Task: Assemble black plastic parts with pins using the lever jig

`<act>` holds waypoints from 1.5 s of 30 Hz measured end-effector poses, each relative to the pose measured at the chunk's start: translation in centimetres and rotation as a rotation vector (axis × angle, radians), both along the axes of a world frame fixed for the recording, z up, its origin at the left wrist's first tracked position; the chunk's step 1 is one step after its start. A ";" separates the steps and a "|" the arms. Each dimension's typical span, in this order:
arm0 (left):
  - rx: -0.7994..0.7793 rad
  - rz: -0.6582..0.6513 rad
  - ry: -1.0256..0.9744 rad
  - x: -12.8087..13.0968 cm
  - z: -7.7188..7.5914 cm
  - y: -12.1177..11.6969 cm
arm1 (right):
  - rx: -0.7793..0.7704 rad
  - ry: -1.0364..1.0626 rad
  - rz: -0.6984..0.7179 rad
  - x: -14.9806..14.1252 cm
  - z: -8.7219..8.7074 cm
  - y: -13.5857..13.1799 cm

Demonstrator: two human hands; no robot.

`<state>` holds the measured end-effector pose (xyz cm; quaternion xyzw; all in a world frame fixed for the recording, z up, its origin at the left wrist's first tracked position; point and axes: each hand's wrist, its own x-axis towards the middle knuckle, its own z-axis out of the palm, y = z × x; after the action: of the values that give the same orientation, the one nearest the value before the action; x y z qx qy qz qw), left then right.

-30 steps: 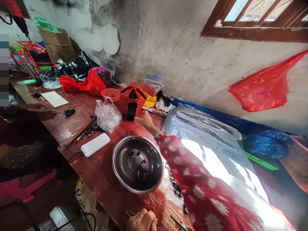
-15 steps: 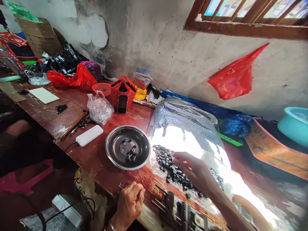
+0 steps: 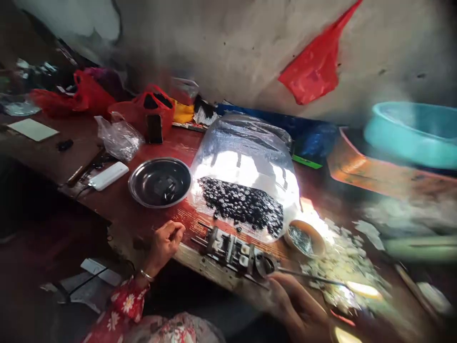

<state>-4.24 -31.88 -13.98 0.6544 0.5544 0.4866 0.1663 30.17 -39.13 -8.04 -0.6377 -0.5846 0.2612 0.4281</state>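
My left hand point(image 3: 166, 242) is held at the table's front edge, left of a metal hand-operated jig point(image 3: 230, 250). Its fingers are curled together, and whatever they may hold is hidden. My right hand point(image 3: 294, 305) is at the jig's right end, close to a round dark part and a long metal rod point(image 3: 310, 275). Motion blur smears its fingers, so its grip is unclear. Behind the jig, a pile of small black round parts point(image 3: 246, 205) lies on a clear plastic sheet point(image 3: 246, 138). A steel bowl point(image 3: 134, 190) with a few small dark pieces in it stands left of the pile.
A brown bowl of small metal pieces point(image 3: 302, 239) and a heap of pale small parts point(image 3: 352, 257) are on the right. Farther back are a turquoise basin point(image 3: 403, 138) and an orange box point(image 3: 360, 169). A white power bank point(image 3: 109, 176), phone point(image 3: 154, 128) and red bags stand left.
My right hand has moved from the black parts toward the jig's right end. My view has swung right and down, showing the brown bowl and pale heap. My left hand remains closed.
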 end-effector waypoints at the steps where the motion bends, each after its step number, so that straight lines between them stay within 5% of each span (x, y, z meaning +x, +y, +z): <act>1: 0.016 0.008 0.000 0.3 0.4 0.0 | 0.007 0.023 0.008 0.2 -0.2 -0.3; 12: -0.003 -0.100 0.149 5.7 3.5 5.3 | 0.148 -0.100 0.092 2.6 -0.8 1.7; 20: -0.394 -0.083 0.485 8.4 4.6 10.9 | -0.030 -0.412 0.172 0.0 0.3 10.2; 28: -0.451 -0.101 0.580 9.3 4.8 12.1 | -0.319 -0.583 0.224 -3.5 -0.3 15.7; 33: -0.409 -0.176 0.465 8.8 4.4 12.1 | -0.229 -0.442 0.204 -2.5 -0.4 15.0; 37: -0.354 -0.242 0.186 7.8 3.9 11.2 | -0.096 -0.205 0.164 -1.0 -0.4 13.3; 41: -0.330 -0.335 -0.129 7.0 4.0 9.0 | 0.027 -0.085 0.121 -0.2 -0.3 10.4; 45: -0.365 -0.402 -0.242 6.5 4.7 6.2 | 0.092 -0.093 0.143 -0.5 -0.3 6.9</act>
<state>2.27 -25.70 -9.30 0.6478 0.4681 0.4105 0.4391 29.62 -32.21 -8.31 -0.5854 -0.6594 0.2338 0.4097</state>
